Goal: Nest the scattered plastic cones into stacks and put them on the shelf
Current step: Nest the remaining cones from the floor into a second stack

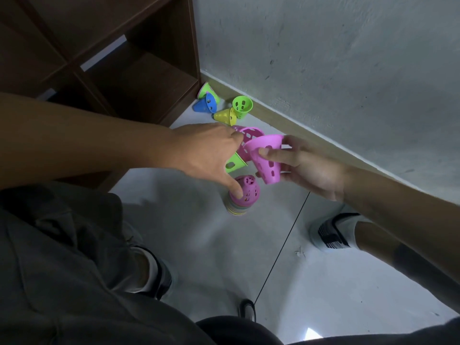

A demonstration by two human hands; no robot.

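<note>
My right hand (308, 168) grips a pink cone (266, 160), tilted, just above the floor. A stack of nested cones (242, 197) with a pink one on top stands on the floor below it. My left hand (211, 153) reaches over the stack, one finger touching the top cone's side, and holds nothing. Behind my left hand lie another pink cone (249, 136) and a green cone (235, 164). Farther back, near the wall, lie a yellow cone (225, 117), a green cone (242, 105), a blue cone (205, 104) and a green cone (206, 89).
A dark wooden shelf unit (139, 78) with open compartments stands at the upper left. A grey wall with a baseboard (286, 120) runs along the right. My shoe (332, 232) rests on the pale tiled floor (224, 257), my knee at the lower left.
</note>
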